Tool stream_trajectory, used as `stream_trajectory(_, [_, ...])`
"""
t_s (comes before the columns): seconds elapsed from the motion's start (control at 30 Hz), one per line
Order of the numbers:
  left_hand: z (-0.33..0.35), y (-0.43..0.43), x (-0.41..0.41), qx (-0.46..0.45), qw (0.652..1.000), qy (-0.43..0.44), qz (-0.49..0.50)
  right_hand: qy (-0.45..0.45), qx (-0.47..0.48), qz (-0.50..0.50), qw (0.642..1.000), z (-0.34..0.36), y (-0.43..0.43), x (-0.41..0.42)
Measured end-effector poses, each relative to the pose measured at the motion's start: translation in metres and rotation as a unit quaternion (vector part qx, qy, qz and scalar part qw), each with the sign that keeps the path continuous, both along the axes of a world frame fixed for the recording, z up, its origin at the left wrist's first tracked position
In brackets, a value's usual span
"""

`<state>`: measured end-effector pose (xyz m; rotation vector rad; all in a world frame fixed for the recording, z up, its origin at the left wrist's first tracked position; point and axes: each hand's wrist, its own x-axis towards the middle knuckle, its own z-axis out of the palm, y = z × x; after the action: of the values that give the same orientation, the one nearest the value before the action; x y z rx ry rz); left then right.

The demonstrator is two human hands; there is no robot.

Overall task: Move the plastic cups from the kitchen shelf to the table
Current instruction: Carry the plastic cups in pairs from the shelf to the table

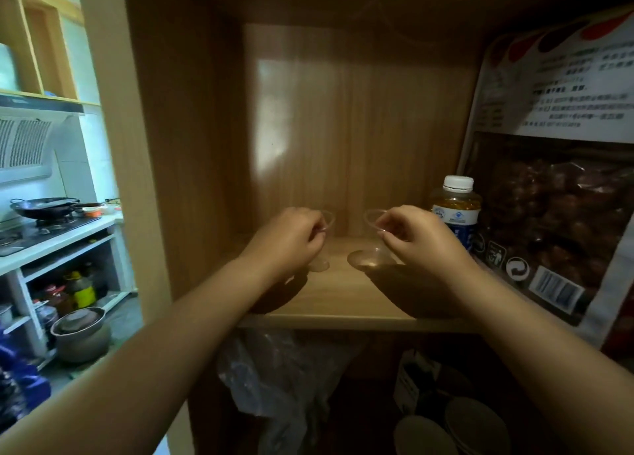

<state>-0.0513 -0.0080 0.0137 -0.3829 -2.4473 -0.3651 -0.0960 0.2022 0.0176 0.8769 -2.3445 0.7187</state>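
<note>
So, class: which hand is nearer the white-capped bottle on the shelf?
The right. The right hand holds a clear cup just left of the bottle, almost touching it. The left hand is farther left, pinching the other cup.

Two cups (322, 245) (372, 245) side by side on shelf (343, 303).

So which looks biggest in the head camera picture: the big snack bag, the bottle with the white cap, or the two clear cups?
1. Snack bag, by far the largest, though it is also nearest the camera.
2. Bottle.
3. Left cup and right cup: they look alike, and the left hand and right hand partly hide them, so no ranking.
</note>
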Motion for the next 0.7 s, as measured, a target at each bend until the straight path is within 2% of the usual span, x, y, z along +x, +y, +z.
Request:
stream_trajectory(0.17, [0.0,-0.022,0.056,-0.024,0.999,0.0,-0.024,0.045,0.021,0.026,0.998,-0.007,-0.009,0.058])
stream_trajectory(0.37, [0.0,-0.05,0.122,-0.038,0.998,0.019,-0.041,0.042,0.019,0.074,0.996,-0.012,-0.047,0.122])
stream_trajectory(0.53, [-0.004,-0.09,0.189,-0.016,0.999,0.043,-0.023,0.049,0.007,0.112,0.993,-0.01,-0.091,0.176])
stream_trajectory(0.7, [-0.017,-0.151,0.267,-0.005,0.999,0.027,0.024,-0.002,0.003,0.195,0.981,-0.015,-0.163,0.228])
